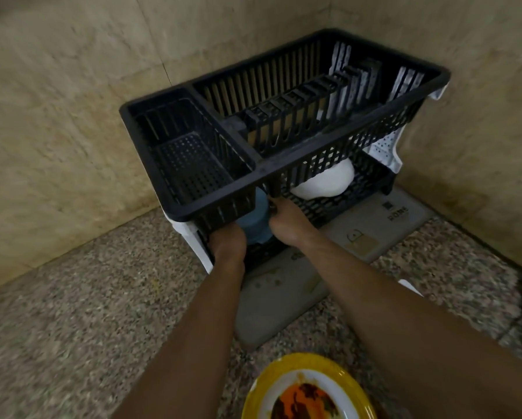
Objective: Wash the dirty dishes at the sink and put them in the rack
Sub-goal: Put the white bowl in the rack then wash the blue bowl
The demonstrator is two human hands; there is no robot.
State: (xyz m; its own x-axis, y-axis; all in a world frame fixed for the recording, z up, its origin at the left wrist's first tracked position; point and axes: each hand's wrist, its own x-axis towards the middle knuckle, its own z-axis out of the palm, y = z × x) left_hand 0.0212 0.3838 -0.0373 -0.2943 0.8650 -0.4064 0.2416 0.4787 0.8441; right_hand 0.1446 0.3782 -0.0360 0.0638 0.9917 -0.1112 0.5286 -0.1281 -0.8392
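Fingers of your left hand point(227, 237) and right hand point(287, 220) are hidden under the rack point(283, 164), so their grip can't be told. Both arms reach forward around a blue cup point(253, 225) on the lower shelf, beside a white bowl point(323, 182). Dirty plate point(309, 391) sits on the surface nearest you.

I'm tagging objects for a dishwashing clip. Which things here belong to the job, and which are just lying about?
Job: black dish rack; blue cup and white bowl on its lower tier; dirty yellow-rimmed plate; left hand; right hand.

Lying about: grey mat beneath the rack.
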